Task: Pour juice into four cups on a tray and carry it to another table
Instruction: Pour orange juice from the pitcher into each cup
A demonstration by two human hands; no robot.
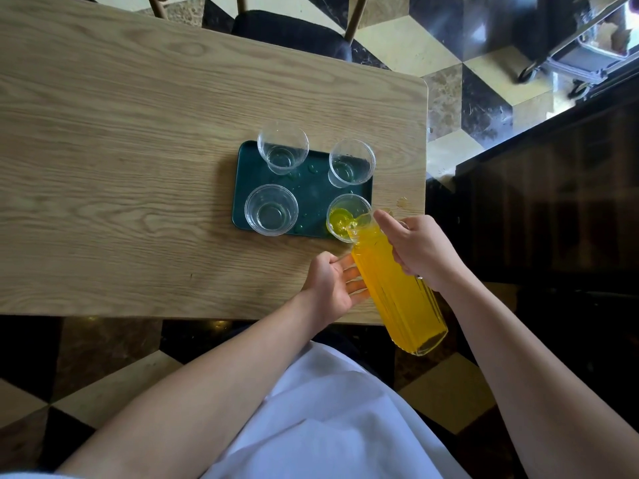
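Orange juice is going from the ribbed clear glass pitcher [397, 288] into the near-right clear plastic cup [347, 217] on my dark green rectangular tray [313, 191], which sits on the light wooden table [138, 150]. Right hand [420, 248] grips the tilted pitcher's upper part; left hand [333, 288] supports it underneath with straight fingers. Other three cups [271, 209] look empty.

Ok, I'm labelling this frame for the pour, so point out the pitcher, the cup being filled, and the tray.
pitcher [397, 292], head view, on its ribbed juice-filled body.
cup being filled [340, 216], head view, on its inner wall above the juice.
tray [313, 191], head view, on the bare green floor between the cups.
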